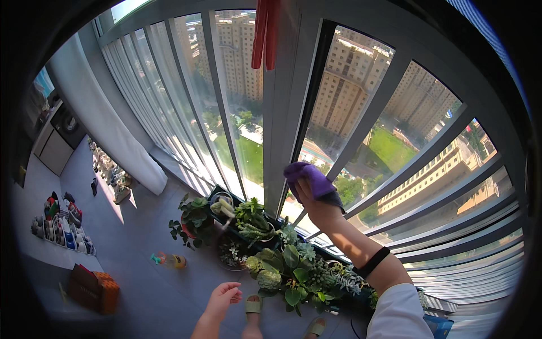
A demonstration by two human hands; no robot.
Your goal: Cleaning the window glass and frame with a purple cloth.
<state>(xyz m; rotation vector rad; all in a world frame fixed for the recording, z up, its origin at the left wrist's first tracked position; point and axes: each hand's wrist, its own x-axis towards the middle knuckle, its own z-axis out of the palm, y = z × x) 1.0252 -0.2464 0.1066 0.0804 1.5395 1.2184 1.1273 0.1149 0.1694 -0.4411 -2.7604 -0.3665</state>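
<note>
My right hand (312, 199) grips a purple cloth (315, 180) and holds it up at the window bars (360, 129), over the row of potted plants. Whether the cloth touches a bar or the glass, I cannot tell. A black band (372, 262) circles my right forearm. Down at the lower middle, my left hand (224, 294) hangs with its fingers loosely curled and nothing seen in it. Nearest to it are the leafy succulents (269, 279) on its right. On the floor to its upper left, a spray bottle (170, 260) with a green head holds yellowish liquid.
Potted plants (254, 224) line the foot of the window. A white curtain (106, 114) hangs at left. Shoes (67, 233) sit on a rack by the wall, others (111, 169) on the floor. Bags (95, 290) stand lower left. Red strips (266, 36) hang above. My feet wear green slippers (253, 304).
</note>
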